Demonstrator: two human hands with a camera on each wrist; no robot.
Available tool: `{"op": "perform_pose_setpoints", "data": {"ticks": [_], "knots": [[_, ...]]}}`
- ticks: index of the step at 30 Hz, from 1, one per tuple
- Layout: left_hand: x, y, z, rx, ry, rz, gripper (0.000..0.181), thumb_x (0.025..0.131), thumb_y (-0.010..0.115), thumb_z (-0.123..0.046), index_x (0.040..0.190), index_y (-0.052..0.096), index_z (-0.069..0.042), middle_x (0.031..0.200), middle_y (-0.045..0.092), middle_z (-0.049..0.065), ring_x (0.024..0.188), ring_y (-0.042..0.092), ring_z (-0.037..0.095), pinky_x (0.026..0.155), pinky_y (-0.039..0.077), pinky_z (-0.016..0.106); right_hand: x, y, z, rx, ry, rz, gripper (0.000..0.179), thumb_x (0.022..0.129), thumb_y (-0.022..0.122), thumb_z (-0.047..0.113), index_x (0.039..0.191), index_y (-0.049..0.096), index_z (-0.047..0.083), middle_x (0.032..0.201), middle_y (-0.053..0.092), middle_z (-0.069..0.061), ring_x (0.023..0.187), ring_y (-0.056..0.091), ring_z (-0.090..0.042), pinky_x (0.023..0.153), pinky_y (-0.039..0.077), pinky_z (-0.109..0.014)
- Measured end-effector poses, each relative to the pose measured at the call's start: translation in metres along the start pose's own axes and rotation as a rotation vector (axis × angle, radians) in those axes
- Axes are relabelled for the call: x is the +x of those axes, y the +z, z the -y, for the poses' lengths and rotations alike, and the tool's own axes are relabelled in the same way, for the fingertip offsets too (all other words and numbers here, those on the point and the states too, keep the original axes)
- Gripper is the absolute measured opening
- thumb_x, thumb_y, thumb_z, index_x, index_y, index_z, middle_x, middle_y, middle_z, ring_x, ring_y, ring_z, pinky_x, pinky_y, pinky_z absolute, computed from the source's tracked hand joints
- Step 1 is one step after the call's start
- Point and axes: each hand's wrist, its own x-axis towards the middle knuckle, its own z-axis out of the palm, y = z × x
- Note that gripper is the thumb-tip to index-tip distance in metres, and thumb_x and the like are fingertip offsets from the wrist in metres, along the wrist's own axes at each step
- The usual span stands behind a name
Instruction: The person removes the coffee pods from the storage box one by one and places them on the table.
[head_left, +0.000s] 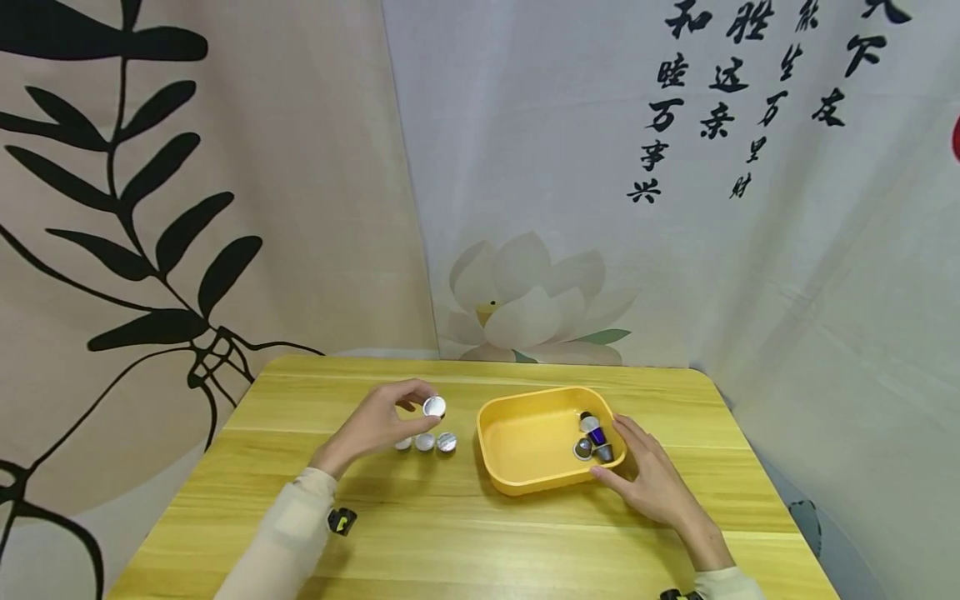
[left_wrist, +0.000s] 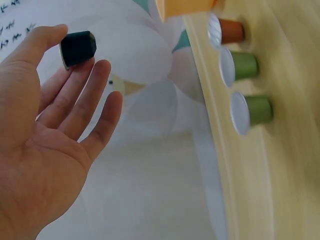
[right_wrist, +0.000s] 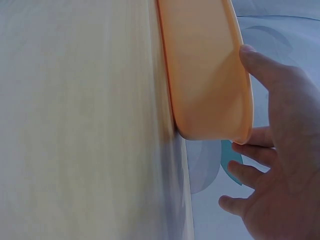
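Note:
My left hand (head_left: 390,419) pinches a dark coffee capsule (left_wrist: 79,48) between thumb and fingertips, above the table. In the head view its silvery lid (head_left: 434,406) faces the camera. Below it, three capsules stand in a row on the table, lids up: a brown-orange capsule (left_wrist: 231,31), a green capsule (left_wrist: 245,65) and another green capsule (left_wrist: 260,110). To the right is a yellow tray (head_left: 517,482) with several capsules (head_left: 596,435) at its right end. My right hand (head_left: 652,479) holds that end by the rim, thumb at the near side and fingers round the far side.
The wooden table (head_left: 420,542) carries everything, its far edge close behind the tray. A printed cloth backdrop (head_left: 315,167) hangs behind the table. Each wrist wears a small black device (head_left: 342,522).

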Motion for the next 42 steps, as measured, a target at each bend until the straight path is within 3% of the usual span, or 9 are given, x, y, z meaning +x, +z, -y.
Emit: {"op": "perform_pose_setpoints", "data": {"ticks": [13,18,23,31,42], "knots": [[-0.03,-0.016,0.033,0.038,-0.106,-0.004,0.026,0.099,0.09,-0.026,0.123,0.081,-0.018,0.118,0.085,-0.003,0.114,0.08,0.022,0.105,0.065,0.056,0.0,-0.001,0.001,-0.005,-0.004,0.002,0.101,0.1,0.084,0.056,0.171,0.041,-0.002,0.179,0.039,-0.028,0.161,0.041,-0.058,0.126,0.039,-0.082],[-0.04,-0.019,0.046,0.042,-0.119,-0.008,0.025,0.101,0.088,-0.025,0.122,0.081,-0.016,0.119,0.085,0.0,0.115,0.08,0.026,0.104,0.065,0.061,0.0,0.001,-0.001,-0.006,0.002,0.008,0.101,0.1,0.084,0.056,0.172,0.041,-0.002,0.18,0.038,-0.028,0.161,0.04,-0.058,0.126,0.039,-0.083],[-0.048,-0.024,0.055,0.047,-0.122,0.028,0.022,0.105,0.083,-0.022,0.126,0.08,-0.014,0.124,0.085,0.003,0.121,0.079,0.034,0.102,0.066,0.062,0.0,0.001,-0.002,-0.006,0.001,0.004,0.101,0.1,0.083,0.056,0.172,0.041,-0.001,0.18,0.038,-0.027,0.161,0.041,-0.058,0.126,0.039,-0.082],[-0.058,-0.028,0.069,0.063,-0.149,0.072,0.025,0.106,0.08,-0.017,0.13,0.078,-0.009,0.129,0.082,0.01,0.128,0.076,0.044,0.103,0.066,0.062,0.0,0.001,-0.002,-0.002,-0.004,0.001,0.1,0.1,0.084,0.055,0.171,0.042,-0.002,0.179,0.039,-0.027,0.161,0.041,-0.058,0.126,0.039,-0.082],[-0.063,-0.023,0.083,0.073,-0.164,0.116,0.02,0.109,0.075,-0.013,0.129,0.076,-0.008,0.132,0.081,0.01,0.134,0.072,0.048,0.11,0.062,0.07,0.0,0.001,-0.001,0.002,0.001,0.005,0.101,0.1,0.084,0.056,0.172,0.041,-0.001,0.18,0.038,-0.027,0.162,0.04,-0.058,0.126,0.039,-0.083]]}}
